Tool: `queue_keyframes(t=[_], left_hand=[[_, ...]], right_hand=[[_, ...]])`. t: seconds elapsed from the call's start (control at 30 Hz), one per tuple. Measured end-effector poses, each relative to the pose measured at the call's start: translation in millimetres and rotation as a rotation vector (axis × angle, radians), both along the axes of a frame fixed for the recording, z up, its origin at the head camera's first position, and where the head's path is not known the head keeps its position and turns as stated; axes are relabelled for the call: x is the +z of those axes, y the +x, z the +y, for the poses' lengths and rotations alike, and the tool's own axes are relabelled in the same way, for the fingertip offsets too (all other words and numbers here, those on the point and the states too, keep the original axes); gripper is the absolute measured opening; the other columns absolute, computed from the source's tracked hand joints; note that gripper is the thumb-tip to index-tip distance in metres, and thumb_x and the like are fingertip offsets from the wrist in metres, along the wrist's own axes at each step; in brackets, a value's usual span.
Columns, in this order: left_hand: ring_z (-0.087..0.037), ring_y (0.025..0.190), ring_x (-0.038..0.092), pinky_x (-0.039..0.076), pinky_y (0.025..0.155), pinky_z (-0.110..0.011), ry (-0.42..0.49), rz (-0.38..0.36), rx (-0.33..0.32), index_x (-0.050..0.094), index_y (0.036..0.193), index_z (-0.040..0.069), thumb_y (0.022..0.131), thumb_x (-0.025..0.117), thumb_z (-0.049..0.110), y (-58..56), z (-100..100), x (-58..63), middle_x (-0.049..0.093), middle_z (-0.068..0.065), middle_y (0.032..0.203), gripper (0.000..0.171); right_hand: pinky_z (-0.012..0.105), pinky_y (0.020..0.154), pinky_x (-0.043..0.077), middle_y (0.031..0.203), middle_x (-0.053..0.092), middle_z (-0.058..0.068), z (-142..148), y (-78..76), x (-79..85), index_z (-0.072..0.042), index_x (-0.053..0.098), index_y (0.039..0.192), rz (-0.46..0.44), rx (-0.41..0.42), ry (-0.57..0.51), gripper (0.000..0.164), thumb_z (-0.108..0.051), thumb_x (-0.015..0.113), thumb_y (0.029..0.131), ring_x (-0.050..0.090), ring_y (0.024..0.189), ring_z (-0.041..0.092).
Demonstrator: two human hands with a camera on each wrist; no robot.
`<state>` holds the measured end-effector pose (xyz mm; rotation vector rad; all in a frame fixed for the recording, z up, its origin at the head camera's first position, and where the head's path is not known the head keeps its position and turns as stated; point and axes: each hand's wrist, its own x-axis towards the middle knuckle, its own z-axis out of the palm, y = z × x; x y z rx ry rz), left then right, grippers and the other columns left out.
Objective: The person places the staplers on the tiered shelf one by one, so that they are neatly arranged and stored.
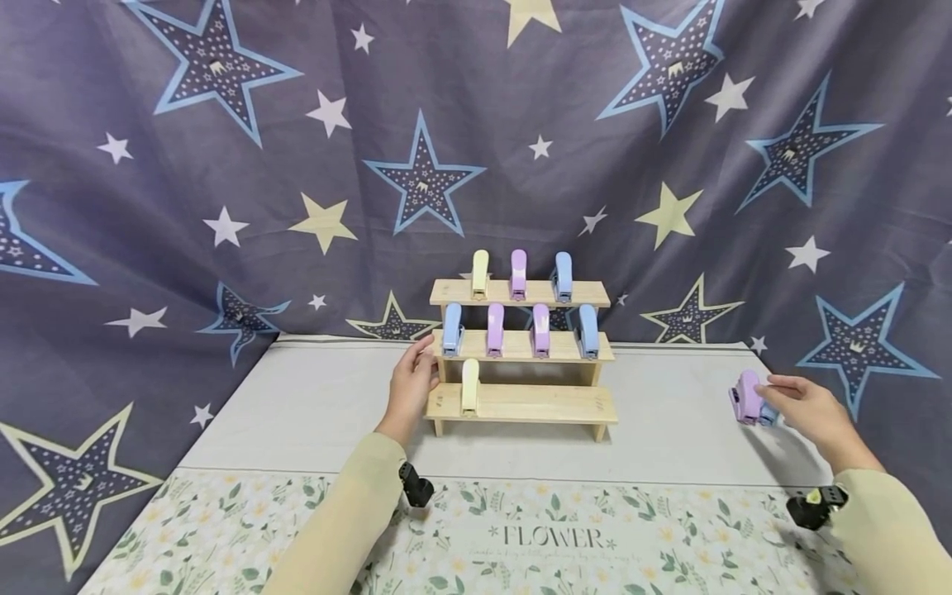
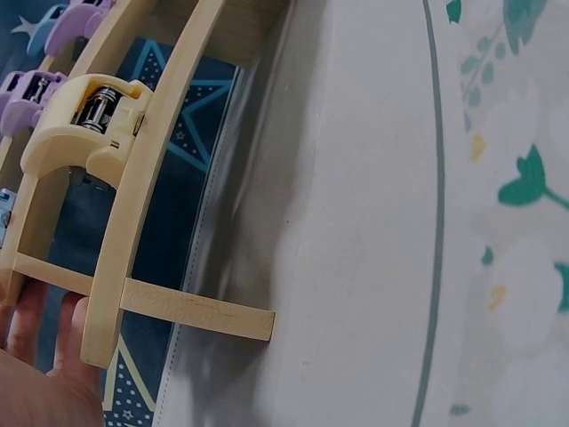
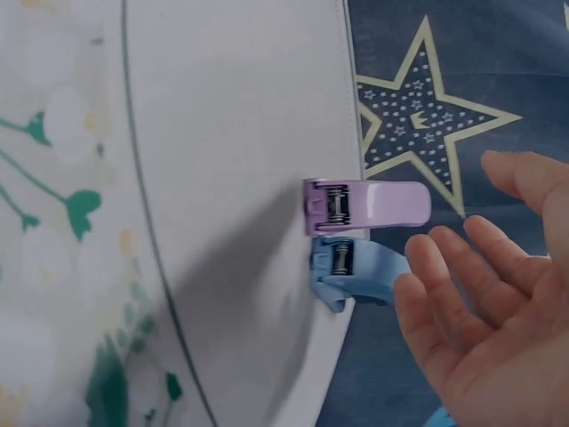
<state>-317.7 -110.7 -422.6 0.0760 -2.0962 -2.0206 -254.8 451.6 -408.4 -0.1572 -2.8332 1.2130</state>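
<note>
At the wooden three-step rack point(image 1: 535, 403), my left hand point(image 1: 411, 384) is against the left end, fingers reaching up beside the middle step. In the left wrist view its fingers point(image 2: 69, 334) are partly hidden behind the rack's wood. A cream stapler point(image 1: 470, 387) stands on the lowest step near that hand. Over on the right, my right hand point(image 1: 814, 417) is beside a purple stapler point(image 1: 746, 397) and a blue stapler point(image 3: 360, 267) standing side by side. The right wrist view shows its fingers loosely spread, close to the blue stapler's handle, gripping neither.
The middle step carries blue staplers point(image 1: 452, 329) at both ends and two purple ones point(image 1: 494, 330) between. A yellow point(image 1: 479, 274), a purple point(image 1: 518, 274) and a blue stapler point(image 1: 563, 277) stand on top. A star-patterned curtain point(image 1: 297, 165) hangs behind; a floral mat point(image 1: 595, 529) lies in front.
</note>
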Motion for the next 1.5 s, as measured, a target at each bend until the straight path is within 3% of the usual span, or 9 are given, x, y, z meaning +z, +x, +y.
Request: queue_keyframes(t=[0.13, 0.27, 0.37, 0.5, 0.67, 0.83, 0.97, 1.1, 1.5], left_hand=[[-0.035, 0.121, 0.057, 0.050, 0.101, -0.049, -0.004, -0.001, 0.006, 0.052, 0.146, 0.016, 0.109, 0.043, 0.024, -1.4, 0, 0.8, 0.055, -0.020, 0.130, 0.039], [-0.035, 0.120, 0.058, 0.050, 0.101, -0.049, 0.006, 0.009, 0.000, 0.053, 0.146, 0.016, 0.109, 0.044, 0.024, -3.9, 0, 1.0, 0.056, -0.020, 0.131, 0.039], [-0.036, 0.121, 0.057, 0.050, 0.101, -0.049, 0.009, 0.009, -0.007, 0.052, 0.146, 0.015, 0.109, 0.044, 0.024, -3.6, 0, 1.0, 0.055, -0.020, 0.132, 0.039], [-0.037, 0.122, 0.056, 0.049, 0.101, -0.049, 0.005, 0.000, -0.011, 0.052, 0.147, 0.015, 0.109, 0.043, 0.024, -1.3, 1, 1.3, 0.055, -0.020, 0.134, 0.039], [-0.037, 0.123, 0.056, 0.049, 0.102, -0.049, 0.006, -0.001, -0.019, 0.051, 0.147, 0.016, 0.110, 0.043, 0.025, -1.3, 1, 0.5, 0.054, -0.020, 0.134, 0.040], [-0.036, 0.123, 0.056, 0.049, 0.102, -0.048, 0.008, -0.016, -0.018, 0.051, 0.147, 0.016, 0.110, 0.042, 0.025, -1.4, 1, -0.9, 0.054, -0.019, 0.132, 0.040], [-0.035, 0.122, 0.056, 0.049, 0.102, -0.048, 0.011, -0.016, -0.015, 0.052, 0.147, 0.016, 0.110, 0.042, 0.025, -1.7, 1, -1.2, 0.054, -0.019, 0.131, 0.040], [-0.034, 0.122, 0.056, 0.049, 0.102, -0.047, 0.013, -0.016, -0.006, 0.052, 0.147, 0.016, 0.109, 0.042, 0.025, -3.2, 0, -2.3, 0.055, -0.018, 0.131, 0.039], [-0.034, 0.122, 0.056, 0.049, 0.102, -0.047, 0.021, -0.013, -0.008, 0.051, 0.147, 0.016, 0.110, 0.043, 0.025, -2.6, -1, -2.1, 0.055, -0.018, 0.132, 0.040]], right_hand=[[0.023, 0.069, 0.054, 0.142, 0.040, 0.041, 2, -6.3, -6.2, 0.017, 0.032, 0.146, 0.012, -0.011, 0.002, 0.076, -0.043, 0.052, 0.103, 0.055, 0.113, 0.041], [0.045, 0.086, 0.053, 0.142, 0.040, 0.038, 0, -9.4, -9.5, 0.016, 0.031, 0.147, 0.009, -0.041, 0.019, 0.077, -0.045, 0.050, 0.103, 0.052, 0.119, 0.048], [0.066, 0.096, 0.041, 0.143, 0.039, 0.037, -2, -10.3, -14.4, 0.015, 0.030, 0.148, 0.002, -0.065, 0.030, 0.079, -0.048, 0.049, 0.103, 0.038, 0.129, 0.057], [0.067, 0.099, 0.037, 0.140, 0.044, 0.035, -4, -12.2, -22.8, 0.015, 0.035, 0.145, 0.036, -0.105, 0.095, 0.077, -0.047, 0.051, 0.103, 0.040, 0.128, 0.056], [0.064, 0.094, 0.039, 0.129, 0.055, 0.034, -7, -15.5, -29.5, 0.017, 0.043, 0.138, 0.108, -0.110, 0.217, 0.066, -0.037, 0.056, 0.101, 0.048, 0.121, 0.054], [0.059, 0.084, 0.046, 0.118, 0.063, 0.033, -9, -18.3, -31.2, 0.018, 0.049, 0.131, 0.059, -0.062, 0.252, 0.061, -0.031, 0.061, 0.098, 0.056, 0.109, 0.053], [0.046, 0.072, 0.054, 0.107, 0.068, 0.029, -10, -19.7, -31.5, 0.019, 0.052, 0.128, 0.021, -0.047, 0.184, 0.061, -0.032, 0.065, 0.097, 0.065, 0.089, 0.039], [0.031, 0.058, 0.057, 0.092, 0.071, 0.016, -11, -21.2, -32.0, 0.020, 0.051, 0.126, -0.018, -0.039, 0.084, 0.061, -0.031, 0.068, 0.095, 0.065, 0.070, 0.018], [0.027, 0.054, 0.054, 0.080, 0.065, 0.003, -17, -22.3, -31.5, 0.019, 0.052, 0.112, -0.023, 0.005, 0.055, 0.050, -0.026, 0.067, 0.094, 0.061, 0.065, 0.013]])
